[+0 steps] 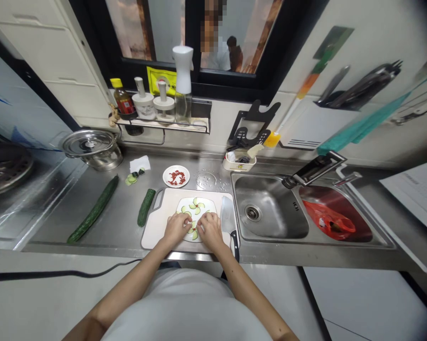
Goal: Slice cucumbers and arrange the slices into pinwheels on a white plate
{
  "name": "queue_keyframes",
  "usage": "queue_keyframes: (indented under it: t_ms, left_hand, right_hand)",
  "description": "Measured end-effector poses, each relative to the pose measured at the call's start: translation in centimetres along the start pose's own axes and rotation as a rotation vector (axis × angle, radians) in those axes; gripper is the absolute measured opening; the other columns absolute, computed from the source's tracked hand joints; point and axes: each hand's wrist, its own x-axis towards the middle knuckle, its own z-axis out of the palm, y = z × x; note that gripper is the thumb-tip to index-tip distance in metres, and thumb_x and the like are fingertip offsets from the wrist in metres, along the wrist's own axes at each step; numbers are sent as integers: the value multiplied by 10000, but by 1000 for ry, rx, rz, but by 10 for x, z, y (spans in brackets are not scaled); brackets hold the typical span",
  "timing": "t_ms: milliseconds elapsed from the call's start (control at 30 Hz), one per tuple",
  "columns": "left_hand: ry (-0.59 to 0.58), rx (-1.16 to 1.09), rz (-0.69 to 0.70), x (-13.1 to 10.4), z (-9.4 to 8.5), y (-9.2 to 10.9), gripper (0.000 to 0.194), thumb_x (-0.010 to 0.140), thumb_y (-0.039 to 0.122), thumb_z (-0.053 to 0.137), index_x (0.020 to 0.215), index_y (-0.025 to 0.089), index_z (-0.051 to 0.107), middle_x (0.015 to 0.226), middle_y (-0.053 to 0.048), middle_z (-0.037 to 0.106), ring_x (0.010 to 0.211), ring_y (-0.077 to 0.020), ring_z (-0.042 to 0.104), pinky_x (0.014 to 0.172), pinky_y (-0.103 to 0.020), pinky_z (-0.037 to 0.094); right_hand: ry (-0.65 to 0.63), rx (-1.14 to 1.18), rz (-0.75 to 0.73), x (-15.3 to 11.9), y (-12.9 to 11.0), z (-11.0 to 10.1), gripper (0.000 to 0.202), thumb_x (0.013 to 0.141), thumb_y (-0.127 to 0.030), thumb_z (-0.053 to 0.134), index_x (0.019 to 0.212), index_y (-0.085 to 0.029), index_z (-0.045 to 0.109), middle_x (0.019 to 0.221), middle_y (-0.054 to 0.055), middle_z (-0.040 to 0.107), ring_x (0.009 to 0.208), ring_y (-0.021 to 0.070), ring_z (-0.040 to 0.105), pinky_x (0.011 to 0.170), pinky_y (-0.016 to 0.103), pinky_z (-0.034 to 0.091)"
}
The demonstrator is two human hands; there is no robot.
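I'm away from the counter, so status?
Left hand, right hand both at plate. Cucumber slices laid on it. Knife lying close, right of plate.

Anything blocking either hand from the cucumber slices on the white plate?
Nothing visible. The left hand and right hand are both over the white plate, fingertips close to the cucumber slices. The knife lies right of the plate, out of the way. Can't tell what the fingers hide.
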Motion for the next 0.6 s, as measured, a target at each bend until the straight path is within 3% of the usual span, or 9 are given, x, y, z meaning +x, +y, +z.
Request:
queue_keyframes:
  t_ms: [333, 600]
  left_hand:
    - [13, -4, -19, 1, 0, -1, 95, 783, 216, 625, 866, 226, 668, 867, -10, 673, 889, -182, 579, 806, -292, 376]
    - [41, -36, -15, 7, -1, -3, 90, 792, 248, 620, 865, 228, 668, 863, -6, 677, 879, -179, 580, 817, -290, 374]
  right_hand:
    - [-20, 7, -24, 0, -4, 9, 82, 859, -238, 558, 819, -202, 621, 979, 68, 548, 966, 229, 396, 853, 357, 314]
    - [22, 58, -8, 3, -3, -1, 69, 854, -239, 566, 828, -206, 621, 983, 56, 561, 976, 219, 409, 865, 345, 314]
